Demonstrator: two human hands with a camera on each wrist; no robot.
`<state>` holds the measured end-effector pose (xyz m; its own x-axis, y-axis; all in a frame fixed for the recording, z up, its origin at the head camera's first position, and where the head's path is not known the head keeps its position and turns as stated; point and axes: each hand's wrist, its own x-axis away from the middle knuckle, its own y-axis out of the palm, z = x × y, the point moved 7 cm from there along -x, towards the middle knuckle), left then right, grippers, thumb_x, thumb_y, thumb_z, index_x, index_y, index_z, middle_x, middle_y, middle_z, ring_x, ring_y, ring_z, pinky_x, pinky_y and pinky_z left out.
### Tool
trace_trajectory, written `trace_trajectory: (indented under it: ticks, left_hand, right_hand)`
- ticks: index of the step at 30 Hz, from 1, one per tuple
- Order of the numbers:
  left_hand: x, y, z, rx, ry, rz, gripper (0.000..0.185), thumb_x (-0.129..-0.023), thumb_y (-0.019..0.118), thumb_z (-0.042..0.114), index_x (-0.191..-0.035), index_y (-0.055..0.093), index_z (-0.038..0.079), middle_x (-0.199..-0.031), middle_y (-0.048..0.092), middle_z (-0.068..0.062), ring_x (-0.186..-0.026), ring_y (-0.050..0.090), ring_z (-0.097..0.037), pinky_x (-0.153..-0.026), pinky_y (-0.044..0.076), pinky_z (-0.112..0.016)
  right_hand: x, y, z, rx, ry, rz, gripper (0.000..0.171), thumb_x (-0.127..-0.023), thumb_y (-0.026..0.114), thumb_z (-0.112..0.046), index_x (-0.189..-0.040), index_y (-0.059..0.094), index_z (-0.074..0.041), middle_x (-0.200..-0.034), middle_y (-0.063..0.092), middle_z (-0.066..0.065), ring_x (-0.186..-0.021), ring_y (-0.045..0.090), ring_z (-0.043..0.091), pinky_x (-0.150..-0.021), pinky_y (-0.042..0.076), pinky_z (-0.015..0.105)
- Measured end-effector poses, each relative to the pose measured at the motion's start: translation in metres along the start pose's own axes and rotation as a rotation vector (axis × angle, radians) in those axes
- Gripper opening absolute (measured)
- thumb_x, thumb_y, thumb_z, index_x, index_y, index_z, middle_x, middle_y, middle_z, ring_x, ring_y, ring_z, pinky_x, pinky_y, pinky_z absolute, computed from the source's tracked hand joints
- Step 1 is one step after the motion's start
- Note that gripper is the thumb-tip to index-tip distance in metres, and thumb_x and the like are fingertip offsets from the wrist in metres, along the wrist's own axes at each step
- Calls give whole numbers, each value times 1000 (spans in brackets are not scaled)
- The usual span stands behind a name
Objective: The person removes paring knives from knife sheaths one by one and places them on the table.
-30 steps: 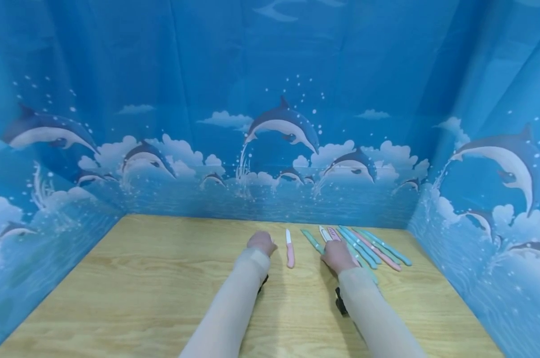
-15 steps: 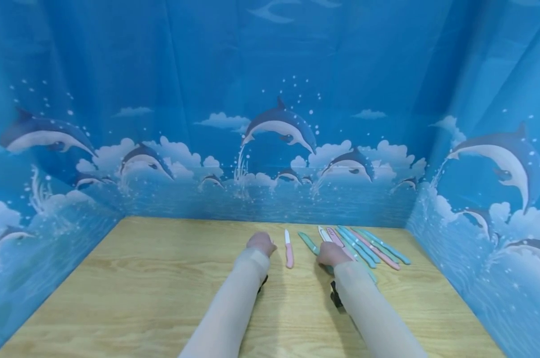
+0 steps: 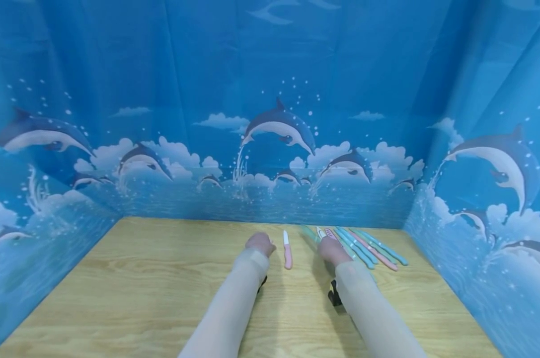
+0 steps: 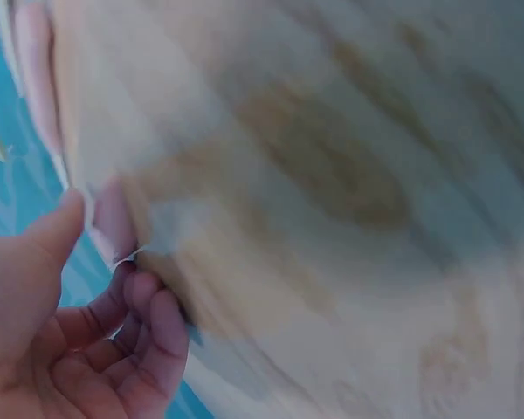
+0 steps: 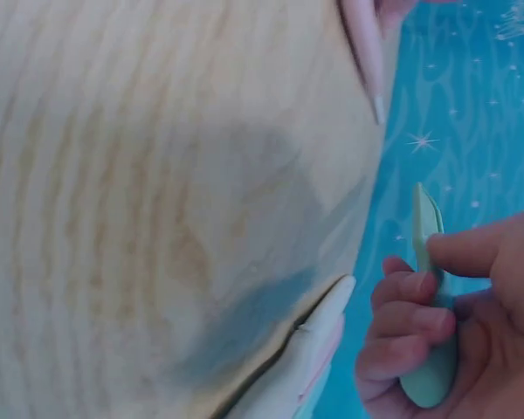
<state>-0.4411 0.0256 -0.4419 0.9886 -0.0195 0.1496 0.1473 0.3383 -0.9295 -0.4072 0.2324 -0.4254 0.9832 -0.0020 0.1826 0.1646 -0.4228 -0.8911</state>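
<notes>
Wooden table [image 3: 162,278], right hand [image 3: 333,250] gripping teal knife [image 5: 432,349]

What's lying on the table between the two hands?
In the head view, a pink-handled knife lies on the table between the left hand and the right hand.

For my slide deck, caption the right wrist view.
Right hand grips a teal knife above the wooden table.

A staged recording booth rather than a lived-in room: a blue dolphin-print curtain [image 3: 270,99] fills the upper frame and wraps both sides, closing in a bare wooden table [image 3: 140,288] across the bottom, with only small knives [image 3: 363,246] at centre right.
</notes>
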Motion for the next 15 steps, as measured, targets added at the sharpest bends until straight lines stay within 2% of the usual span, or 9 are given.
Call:
trace_trajectory:
  ticks: [4,5,6,8,11,13,15]
  left_hand:
    - [4,-6,-10,16,13,7,49,-97,54,47,-83,73,3,-86,71,-10,-78,66,-21,-76,56,-34]
    - [5,-9,-12,16,25,24,53,-97,52,49,-86,73,1,-89,71,-11,-80,67,-22,-75,56,-34]
    - [6,-13,-13,16,35,38,56,-97,51,50,-92,72,-1,-94,71,-13,-85,67,-24,-79,56,-35]
    - [8,-21,-15,1,56,64,64,-96,49,54,-115,65,-5,-115,66,-18,-106,64,-29,-90,53,-39]
    - [12,-32,-17,-20,83,96,85,-91,53,61,-145,36,-2,-144,45,-24,-132,44,-38,-105,42,-47]
    - [15,-38,-17,-31,102,97,93,-88,56,64,-152,25,4,-153,32,-22,-140,32,-40,-111,34,-51]
    - [20,-42,-17,-36,140,110,97,-86,57,65,-155,17,10,-158,20,-19,-145,21,-41,-115,26,-54]
  right_hand:
    - [8,-1,-5,-67,-15,21,36,-105,36,-21,-80,52,-1,-70,44,8,-63,45,21,-73,49,43]
    - [12,-1,-5,-91,-9,23,36,-105,36,-22,-79,51,-2,-69,43,7,-62,43,20,-73,49,42]
    - [15,-2,-4,-99,-11,35,36,-105,37,-23,-81,52,-2,-70,45,7,-63,44,19,-73,49,43]
    - [21,-5,-2,-116,-8,48,38,-105,37,-25,-84,55,1,-71,46,8,-64,46,20,-71,49,44]
    - [28,-7,0,-102,-9,64,38,-105,38,-26,-93,58,3,-72,48,8,-66,49,21,-70,49,41]
    - [31,-8,-1,-70,-31,76,38,-104,39,-26,-95,59,5,-70,47,8,-64,48,22,-65,47,39]
    - [35,-8,-3,-55,-46,90,37,-104,40,-27,-100,59,5,-73,50,8,-65,49,21,-65,47,39]
